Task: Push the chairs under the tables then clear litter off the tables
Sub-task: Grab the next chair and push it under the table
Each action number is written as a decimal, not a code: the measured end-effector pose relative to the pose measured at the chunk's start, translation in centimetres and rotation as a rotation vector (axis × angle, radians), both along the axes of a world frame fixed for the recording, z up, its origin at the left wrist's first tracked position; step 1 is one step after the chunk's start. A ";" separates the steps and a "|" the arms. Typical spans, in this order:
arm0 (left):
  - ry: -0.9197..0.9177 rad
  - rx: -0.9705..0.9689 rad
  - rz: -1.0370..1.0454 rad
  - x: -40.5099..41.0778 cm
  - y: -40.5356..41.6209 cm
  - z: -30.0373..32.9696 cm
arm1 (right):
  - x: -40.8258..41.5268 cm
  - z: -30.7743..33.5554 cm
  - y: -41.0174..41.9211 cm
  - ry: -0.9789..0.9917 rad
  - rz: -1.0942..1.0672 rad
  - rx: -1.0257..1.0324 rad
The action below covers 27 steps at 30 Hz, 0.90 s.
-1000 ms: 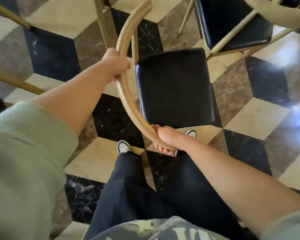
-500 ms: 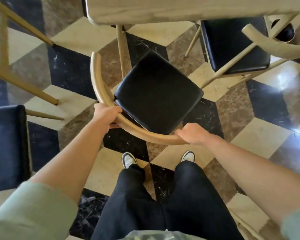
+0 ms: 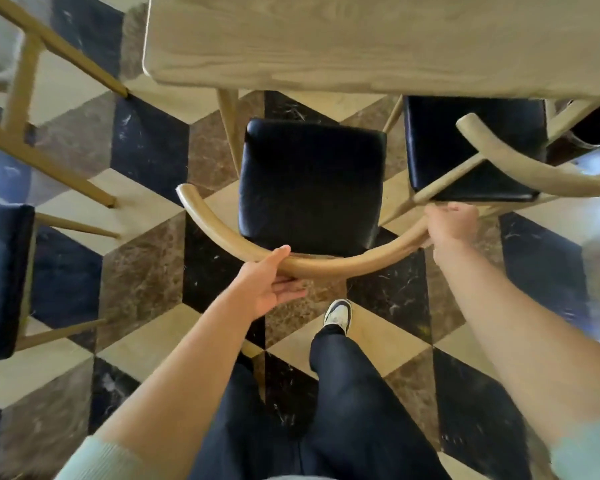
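Observation:
A wooden chair with a black padded seat [image 3: 310,181] and a curved backrest rail [image 3: 326,263] stands before me, facing the light wooden table [image 3: 361,43]. The seat's front edge sits just short of the table's near edge. My left hand [image 3: 269,284] holds the rail near its middle, thumb on top and fingers underneath. At the rail's right end my right hand [image 3: 452,221] grips it with curled fingers. No litter shows on the visible part of the tabletop.
A second black-seated chair [image 3: 471,147] sits to the right, partly under the table, its curved back [image 3: 534,171] close to my right hand. Another chair seat [image 3: 4,278] is at the left edge, with wooden legs [image 3: 49,157] of more furniture behind it. The floor is patterned marble.
The chair has turned square to the table and moved toward it. My left hand slid along the rail toward its middle, and my right hand shifted to the rail's right end.

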<state>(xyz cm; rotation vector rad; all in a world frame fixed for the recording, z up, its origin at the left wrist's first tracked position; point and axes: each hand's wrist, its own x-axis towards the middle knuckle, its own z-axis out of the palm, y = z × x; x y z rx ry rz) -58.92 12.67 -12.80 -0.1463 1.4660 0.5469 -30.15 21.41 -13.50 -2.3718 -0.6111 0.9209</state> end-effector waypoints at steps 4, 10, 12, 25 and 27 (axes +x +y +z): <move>-0.029 0.011 0.140 1.7 0.8 -0.1 | -1.6 -1.2 -4.0 0.129 0.020 -0.113; 0.000 0.022 0.245 3.4 2.2 -0.6 | -2.4 -1.7 -1.9 0.230 -0.049 -0.114; -0.008 0.017 0.241 4.5 3.1 -1.0 | -1.4 -1.1 -0.1 0.215 -0.011 -0.115; 0.183 0.133 0.140 2.9 14.4 -1.5 | -1.8 -0.8 11.0 0.306 0.229 -0.124; 0.205 0.145 0.107 1.8 16.2 -1.4 | -2.7 -0.7 12.4 0.320 0.228 -0.122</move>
